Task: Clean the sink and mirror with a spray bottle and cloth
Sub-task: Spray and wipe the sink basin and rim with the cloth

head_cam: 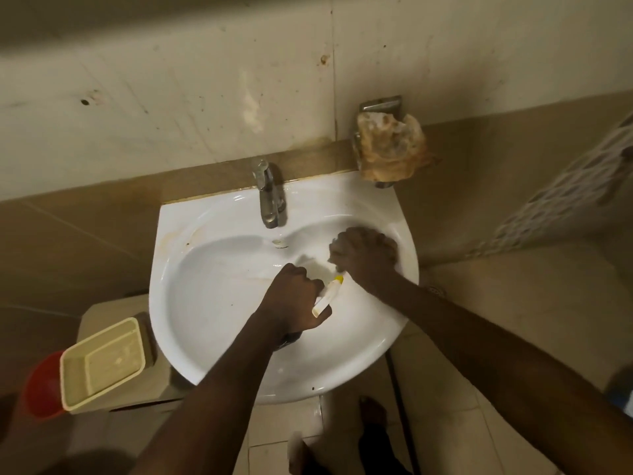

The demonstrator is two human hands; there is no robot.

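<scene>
Over the white sink (219, 341), seen from the head camera, the left hand (294, 303) is curled round a white spray bottle (327, 296) with a yellow tip, nozzle aimed right; the right hand (364, 252) presses on the bowl's right inner wall, fingers bent over a cloth barely visible beneath; the tap (269, 193) stands at the far rim; a beige tub (102, 365) sits left.
</scene>
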